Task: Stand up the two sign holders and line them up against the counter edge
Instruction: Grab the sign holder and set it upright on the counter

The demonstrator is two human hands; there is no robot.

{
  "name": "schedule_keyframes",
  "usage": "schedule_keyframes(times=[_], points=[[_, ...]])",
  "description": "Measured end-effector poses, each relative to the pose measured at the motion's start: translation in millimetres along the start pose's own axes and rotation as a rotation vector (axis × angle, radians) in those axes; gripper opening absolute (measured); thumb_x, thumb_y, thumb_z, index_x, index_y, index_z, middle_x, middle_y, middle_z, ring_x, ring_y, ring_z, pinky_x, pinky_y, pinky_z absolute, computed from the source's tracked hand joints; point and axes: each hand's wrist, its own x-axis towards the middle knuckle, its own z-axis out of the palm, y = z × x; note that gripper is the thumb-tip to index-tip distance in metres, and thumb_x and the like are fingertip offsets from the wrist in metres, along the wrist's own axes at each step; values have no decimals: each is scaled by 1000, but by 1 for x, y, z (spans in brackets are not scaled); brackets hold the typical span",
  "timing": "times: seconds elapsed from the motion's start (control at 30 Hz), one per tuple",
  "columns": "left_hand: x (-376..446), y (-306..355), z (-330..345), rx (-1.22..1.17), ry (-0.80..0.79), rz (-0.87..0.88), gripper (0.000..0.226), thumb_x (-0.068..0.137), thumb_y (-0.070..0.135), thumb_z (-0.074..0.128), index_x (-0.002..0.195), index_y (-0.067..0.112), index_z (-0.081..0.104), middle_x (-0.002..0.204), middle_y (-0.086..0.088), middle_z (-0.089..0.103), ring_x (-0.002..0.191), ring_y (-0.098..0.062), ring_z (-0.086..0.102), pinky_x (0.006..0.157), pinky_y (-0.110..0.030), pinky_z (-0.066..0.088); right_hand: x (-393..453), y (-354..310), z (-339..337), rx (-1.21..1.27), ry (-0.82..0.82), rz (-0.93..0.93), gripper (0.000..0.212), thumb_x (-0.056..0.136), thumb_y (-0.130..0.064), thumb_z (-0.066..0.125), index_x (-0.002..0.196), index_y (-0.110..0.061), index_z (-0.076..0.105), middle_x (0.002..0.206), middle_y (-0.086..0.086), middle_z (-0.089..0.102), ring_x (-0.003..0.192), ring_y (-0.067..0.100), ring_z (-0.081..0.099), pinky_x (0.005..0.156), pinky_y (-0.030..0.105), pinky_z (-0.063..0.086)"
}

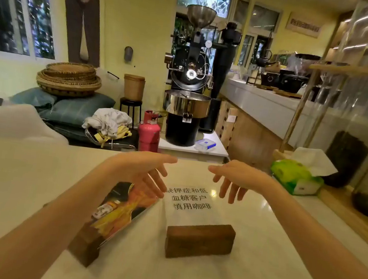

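Reaching out over a pale table (21, 176), a person stretches both bare arms toward its far edge, in the middle of the frame. Both hands are open and hold nothing. The left hand (148, 172) hovers palm-in, fingers spread, above the top of a colourful sign (123, 204). The right hand (231, 180) mirrors it, fingers drooping, above the top of a clear sign (190, 201) printed with black Chinese characters.

Both signs lie flat on the table, each slotted into a dark wooden block at the near end. The left block (85, 247) sits at lower centre-left, partly hidden by the forearm, and its sign runs askew toward the upper right. The right block (200, 241) sits just right of centre, its sign pointing straight away toward the far edge.

The hands seem placed either side of the clear sign's top, likely to tip it upright on its block; neither sign is standing yet, and whether a finger touches either sheet cannot be told.

A green tissue pack (295, 177) rests at right. A coffee roaster (190, 81) stands beyond the table.
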Motion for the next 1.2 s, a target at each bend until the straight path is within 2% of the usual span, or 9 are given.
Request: schedule_keyframes(times=[0.13, 0.3, 0.43, 0.6, 0.8, 0.83, 0.93, 1.07, 1.2], points=[[7, -16, 24, 81, 50, -107, 62, 79, 53, 52, 115, 3, 46, 84, -17, 70, 69, -27, 71, 53, -31, 57, 1, 24, 14, 21, -42, 108, 51, 83, -60, 40, 94, -13, 59, 64, 5, 72, 51, 20, 68, 43, 23, 51], [24, -42, 51, 201, 109, -137, 71, 81, 53, 48, 132, 6, 32, 103, -20, 64, 66, -21, 67, 51, -28, 56, 5, 50, 37, 54, -114, 196, 52, 81, -60, 44, 101, -13, 56, 77, 8, 68, 55, 19, 68, 43, 25, 53], [32, -51, 65, 127, 175, -120, 63, 78, 44, 58, 127, 8, 40, 72, -10, 60, 59, -21, 67, 43, -26, 55, 4, 61, 53, 185, -65, 167, 47, 76, -52, 59, 99, -11, 58, 83, 6, 60, 62, 18, 62, 41, 22, 50], [28, -59, 72, 64, 198, -83, 45, 70, 18, 73, 108, 3, 55, 72, -5, 62, 59, -18, 67, 45, -26, 56, 2, 67, 61, 240, -30, 118, 28, 61, -35, 78, 78, -18, 64, 73, 0, 59, 60, 12, 53, 38, 15, 42], [20, -60, 80, 53, 237, -72, 60, 68, 13, 74, 119, 2, 44, 77, 3, 54, 65, -18, 65, 39, -20, 51, 0, 74, 70, 499, 22, 103, 14, 60, -16, 82, 63, -12, 68, 79, 3, 72, 71, 16, 65, 73, 28, 53], [18, -59, 79, 50, 230, -61, 64, 68, 12, 74, 122, 2, 42, 83, 0, 58, 69, -19, 66, 42, -22, 53, -2, 74, 70, 509, 22, 89, 13, 61, -15, 81, 66, -12, 69, 83, 3, 73, 70, 14, 67, 72, 27, 55], [15, -57, 78, 53, 246, 2, 82, 67, 9, 75, 134, 6, 28, 108, -8, 57, 79, -23, 65, 50, -28, 57, -7, 70, 69, 531, 69, 40, 16, 63, -14, 79, 74, -15, 67, 83, 1, 70, 55, 8, 62, 45, 17, 49], [13, -53, 78, 115, 344, 158, 85, 67, 7, 74, 136, 14, 26, 87, 4, 49, 72, -15, 56, 39, -19, 51, -12, 63, 66, 578, 170, -34, 29, 64, -18, 80, 81, -20, 57, 79, -5, 66, 63, 10, 64, 40, 14, 47], [12, -52, 77, 208, 434, 310, 82, 68, 10, 74, 135, 20, 28, 84, 12, 45, 71, -14, 59, 44, -21, 53, -16, 62, 65, 615, 249, -137, 34, 65, -19, 79, 88, -20, 55, 86, 1, 67, 69, 12, 66, 43, 17, 50]])
